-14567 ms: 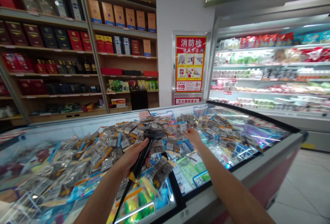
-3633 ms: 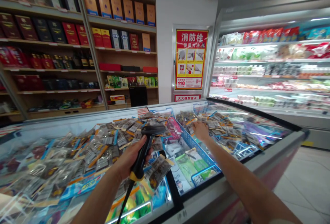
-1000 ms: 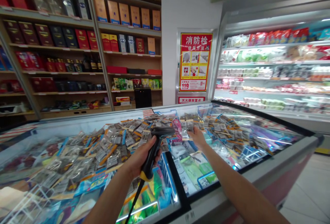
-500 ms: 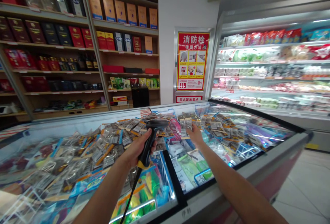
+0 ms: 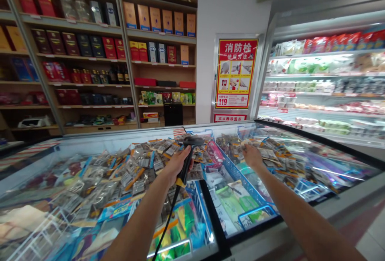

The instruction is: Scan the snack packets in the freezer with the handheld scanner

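Note:
My left hand (image 5: 179, 164) is wrapped round the grip of a black barcode scanner (image 5: 187, 160) with a yellow base and a trailing black cord (image 5: 167, 223). The scanner's head is above the small clear packets (image 5: 144, 164) heaped in a chest freezer. Over the right side of the freezer, my right hand (image 5: 253, 156) has its fingers bent down among more small packets (image 5: 272, 150). What its fingertips hold, if anything, is hidden. A pink package (image 5: 215, 152) lies between the two hands.
A blue wire basket wall (image 5: 236, 172) and a black divider (image 5: 212, 209) split the freezer. Green packages (image 5: 240, 195) lie near its front. White wire racks (image 5: 39, 233) are at left. Behind stand shelves of boxes (image 5: 150, 54), a red sign (image 5: 237, 72) and a refrigerated case (image 5: 325, 76).
The view has turned left. My right hand has moved right, from near the scanner with a small packet in its fingers to the right-hand pile. My left hand still grips the scanner.

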`<state>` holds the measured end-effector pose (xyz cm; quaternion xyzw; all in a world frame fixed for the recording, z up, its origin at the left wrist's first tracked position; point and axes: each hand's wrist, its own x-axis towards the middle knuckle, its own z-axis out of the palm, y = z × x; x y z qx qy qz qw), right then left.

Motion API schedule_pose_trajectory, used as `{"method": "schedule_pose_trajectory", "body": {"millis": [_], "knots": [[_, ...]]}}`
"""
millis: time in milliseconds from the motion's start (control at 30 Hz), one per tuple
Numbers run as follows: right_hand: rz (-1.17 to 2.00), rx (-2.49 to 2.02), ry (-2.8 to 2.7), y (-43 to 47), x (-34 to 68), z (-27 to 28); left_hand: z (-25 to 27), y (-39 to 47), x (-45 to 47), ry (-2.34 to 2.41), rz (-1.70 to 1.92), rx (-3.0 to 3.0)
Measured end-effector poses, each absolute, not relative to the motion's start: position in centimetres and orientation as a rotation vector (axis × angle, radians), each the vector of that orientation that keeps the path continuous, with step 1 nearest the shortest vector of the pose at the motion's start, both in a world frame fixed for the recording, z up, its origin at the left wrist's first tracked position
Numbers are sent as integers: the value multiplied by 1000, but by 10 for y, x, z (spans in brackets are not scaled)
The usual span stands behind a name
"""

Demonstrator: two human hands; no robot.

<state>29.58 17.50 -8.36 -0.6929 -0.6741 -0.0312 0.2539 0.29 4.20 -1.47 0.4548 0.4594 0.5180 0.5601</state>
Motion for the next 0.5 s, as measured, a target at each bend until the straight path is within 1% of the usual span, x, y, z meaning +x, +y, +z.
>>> {"method": "schedule_pose_trajectory", "body": {"millis": [67, 300, 433, 500], "knots": [[-151, -1974, -1846, 175, 297, -83, -19, 42, 4, 1088, 1217, 1075], [-196, -2113, -1821, 171, 292, -74, -17, 31, -3, 1109, 1233, 1051], [-215, -1987, -1863, 165, 256, -61, -14, 26, -11, 1140, 1281, 1020], [-65, -1844, -1957, 157, 228, -58, -12, 24, -14, 1157, 1300, 1010]]}}
